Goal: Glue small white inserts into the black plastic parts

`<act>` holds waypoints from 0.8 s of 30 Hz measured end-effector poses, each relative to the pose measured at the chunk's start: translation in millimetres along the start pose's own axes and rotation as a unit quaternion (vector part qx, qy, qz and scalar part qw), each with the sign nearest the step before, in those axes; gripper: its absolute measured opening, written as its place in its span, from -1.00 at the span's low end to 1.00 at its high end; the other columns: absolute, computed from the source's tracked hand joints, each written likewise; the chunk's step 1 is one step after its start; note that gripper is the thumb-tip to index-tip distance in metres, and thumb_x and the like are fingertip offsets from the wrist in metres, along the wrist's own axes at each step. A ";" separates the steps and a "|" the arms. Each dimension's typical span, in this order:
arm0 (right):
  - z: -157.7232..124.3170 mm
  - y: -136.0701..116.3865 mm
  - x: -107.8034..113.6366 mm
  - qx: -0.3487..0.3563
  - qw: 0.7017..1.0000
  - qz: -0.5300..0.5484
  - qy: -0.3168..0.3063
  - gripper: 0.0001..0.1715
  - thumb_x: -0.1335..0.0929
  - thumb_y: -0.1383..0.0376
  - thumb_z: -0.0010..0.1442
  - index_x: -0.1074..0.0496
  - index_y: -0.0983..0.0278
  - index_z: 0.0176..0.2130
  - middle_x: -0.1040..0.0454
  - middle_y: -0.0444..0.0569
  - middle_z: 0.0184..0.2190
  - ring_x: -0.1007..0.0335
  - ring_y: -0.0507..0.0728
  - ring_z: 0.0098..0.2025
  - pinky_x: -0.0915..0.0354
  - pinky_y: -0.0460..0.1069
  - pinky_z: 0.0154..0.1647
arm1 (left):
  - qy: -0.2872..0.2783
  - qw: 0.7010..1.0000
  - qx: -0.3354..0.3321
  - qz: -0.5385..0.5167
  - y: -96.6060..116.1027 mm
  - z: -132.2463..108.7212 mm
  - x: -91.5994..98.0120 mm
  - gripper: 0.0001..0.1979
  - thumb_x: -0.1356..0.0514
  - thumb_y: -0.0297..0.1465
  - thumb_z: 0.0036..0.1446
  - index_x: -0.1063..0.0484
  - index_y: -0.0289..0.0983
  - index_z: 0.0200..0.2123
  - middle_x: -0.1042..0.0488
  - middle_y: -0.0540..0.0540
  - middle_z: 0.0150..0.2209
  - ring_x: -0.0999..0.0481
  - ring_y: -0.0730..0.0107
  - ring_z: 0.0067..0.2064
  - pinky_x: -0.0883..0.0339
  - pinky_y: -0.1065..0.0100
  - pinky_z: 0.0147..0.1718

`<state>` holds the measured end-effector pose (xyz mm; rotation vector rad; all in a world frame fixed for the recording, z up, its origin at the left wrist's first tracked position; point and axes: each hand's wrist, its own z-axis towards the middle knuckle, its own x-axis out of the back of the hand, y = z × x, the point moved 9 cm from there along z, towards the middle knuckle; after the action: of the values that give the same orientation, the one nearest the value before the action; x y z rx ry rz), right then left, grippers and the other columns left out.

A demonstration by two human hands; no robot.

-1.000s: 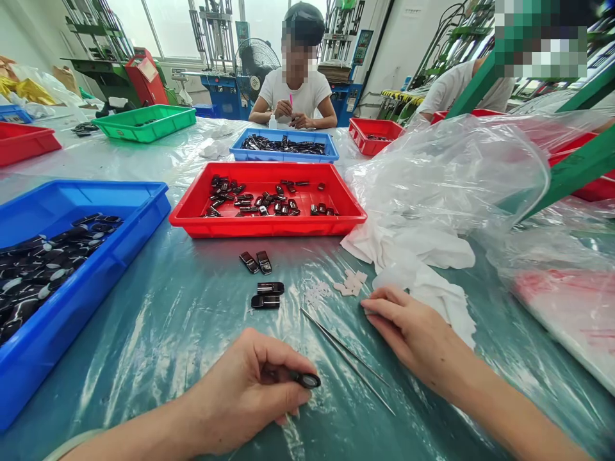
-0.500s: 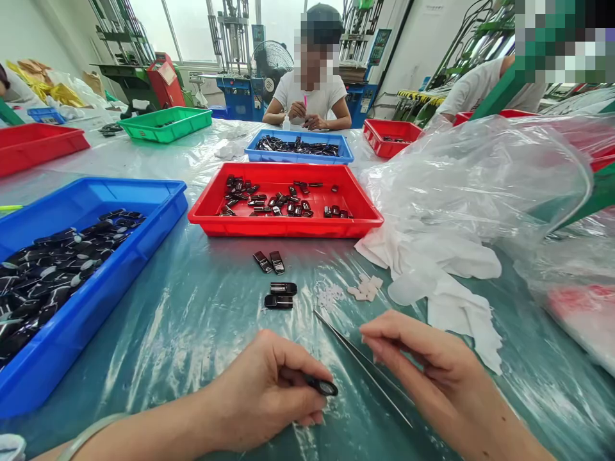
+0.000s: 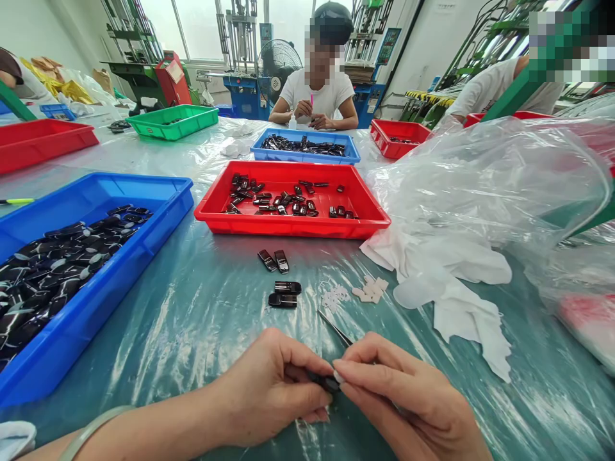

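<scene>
My left hand (image 3: 273,390) grips a small glossy black plastic piece (image 3: 327,383) between thumb and forefinger, low in the middle of the view. Meeting it from the right, my right hand (image 3: 403,390) has thumb and fingertips pinched on a small white piece (image 3: 338,376) at the black piece's end; the fingers cover most of it. Metal tweezers (image 3: 336,328) lie on the table, partly hidden under my right hand. Beyond them are a pile of white bits (image 3: 334,296) and some pale flat pads (image 3: 369,290). Two pairs of black plastic pieces (image 3: 285,293) lie to the left.
A red tray (image 3: 293,225) of black parts stands ahead, a full blue tray (image 3: 158,224) at left. Behind are another blue tray (image 3: 307,157) and a green tray (image 3: 173,125). White cloth (image 3: 461,301) and plastic sheeting (image 3: 490,173) lie right. A co-worker (image 3: 319,96) sits opposite.
My right hand has moved left to the black piece, its fingertips now meeting it and covering much of the tweezers. My left hand keeps its grip. The view has shifted slightly.
</scene>
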<state>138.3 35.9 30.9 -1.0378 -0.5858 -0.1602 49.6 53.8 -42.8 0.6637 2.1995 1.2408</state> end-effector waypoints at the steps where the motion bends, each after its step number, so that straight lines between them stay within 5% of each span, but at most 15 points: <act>1: -1.5 0.3 -1.5 0.000 1.000 -0.002 0.005 -0.62 -0.31 0.52 0.13 -0.44 0.12 -0.13 -0.41 -0.10 -0.37 -0.39 -0.02 -0.40 -0.35 -0.15 -0.45 | -0.004 1.000 -0.002 0.001 1.1 -0.1 -0.6 -0.79 -0.16 -0.53 -0.10 -0.58 -0.34 -0.38 -0.41 0.03 -0.60 -0.37 0.55 -0.52 -0.27 0.52 -0.45; 9: -4.5 -2.2 -3.7 0.022 0.999 -0.036 0.033 -0.75 -0.34 0.54 0.07 -0.44 0.23 -0.28 -0.49 -0.05 -0.37 -0.41 0.03 -0.37 -0.40 -0.09 -0.40 | -0.008 1.000 -0.013 0.014 1.6 -1.1 0.0 -0.76 -0.17 -0.50 -0.04 -0.59 -0.29 -0.29 -0.40 0.03 -0.60 -0.36 0.56 -0.52 -0.25 0.53 -0.46; 17: -10.1 -10.1 -6.0 0.073 0.993 -0.090 0.007 -0.49 -0.33 0.56 0.06 -0.41 0.15 -0.03 -0.50 0.01 -0.27 -0.43 0.08 -0.32 -0.44 -0.01 -0.33 | -0.002 1.000 -0.010 0.001 1.2 -0.9 1.6 -0.75 -0.18 -0.53 -0.07 -0.59 -0.28 -0.29 -0.41 0.03 -0.60 -0.36 0.56 -0.53 -0.27 0.54 -0.46; 24: -12.4 -13.8 -12.2 0.111 0.984 -0.137 -0.017 -0.65 -0.32 0.55 0.08 -0.41 0.28 -0.12 -0.49 0.09 -0.27 -0.41 0.12 -0.25 -0.43 0.02 -0.28 | -0.011 1.000 -0.022 -0.002 0.7 -1.7 0.7 -0.77 -0.19 -0.50 -0.04 -0.59 -0.29 -0.29 -0.40 0.03 -0.58 -0.34 0.57 -0.51 -0.25 0.53 -0.45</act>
<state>127.4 16.6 30.4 -0.7417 -0.7589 -0.3131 48.0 53.6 -41.6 0.6530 2.1486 1.2702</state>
